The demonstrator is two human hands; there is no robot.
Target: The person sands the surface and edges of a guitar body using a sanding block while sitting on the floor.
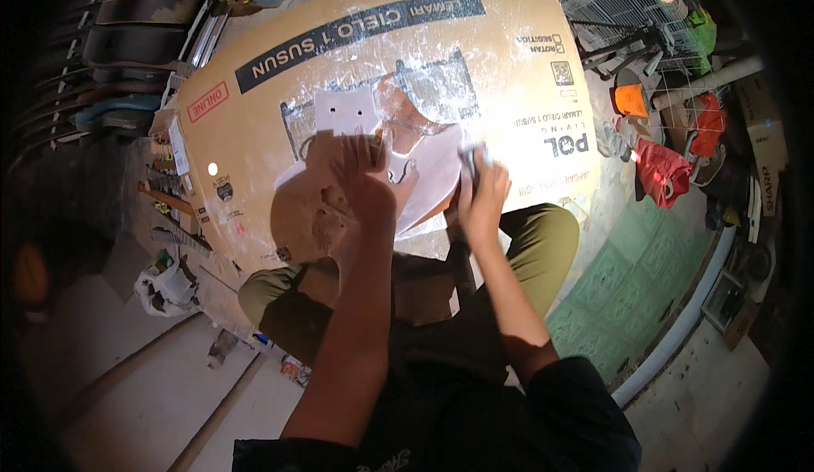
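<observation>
A pale, dusty guitar body [432, 163] with curved horns, cut-outs and small holes lies across the cardboard in front of me. My left hand [377, 184] rests on its middle, fingers spread and pointing away from me. My right hand [485, 192] is closed around a small grey block [471, 160], which looks like a sanding block. That block sits against the right-hand rim of the body. Part of the body's left side lies in the shadow of my arm, and its near edge reaches my lap.
Fine white dust marks the cardboard sheet [543, 133]. Curved dark wooden pieces [140, 44] are stacked at the far left. On the right are wire racks [615, 6], an orange container [630, 99], a red bag [661, 171] and green floor tiles [627, 269].
</observation>
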